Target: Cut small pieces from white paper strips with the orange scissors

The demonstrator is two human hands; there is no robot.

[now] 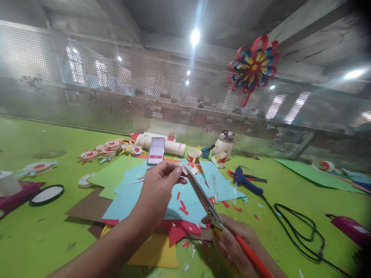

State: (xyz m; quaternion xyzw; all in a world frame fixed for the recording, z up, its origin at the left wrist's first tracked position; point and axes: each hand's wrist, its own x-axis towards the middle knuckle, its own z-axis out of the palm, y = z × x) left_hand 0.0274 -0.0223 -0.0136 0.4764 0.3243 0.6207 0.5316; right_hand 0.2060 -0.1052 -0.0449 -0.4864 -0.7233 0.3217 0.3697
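Observation:
My left hand (pixel 158 189) is raised over the paper pile, its thumb and fingers pinching a small light paper piece (pixel 181 168) at the scissors' tip. My right hand (pixel 233 243) grips orange-handled scissors (pixel 203 199), whose blades point up and left toward that piece. Beneath both hands lie overlapping sheets of coloured paper (pixel 133 193) in blue, green, brown, red and yellow, with red snippets scattered on them.
A phone (pixel 156 150) stands propped behind the sheets, beside white tubes (pixel 162 143) and paper discs (pixel 108 148). A blue glue gun (pixel 245 180) with a black cord (pixel 301 231) lies right. A paper cup (pixel 193 155), a white bottle (pixel 224 146) and a wall pinwheel (pixel 253 67) are beyond.

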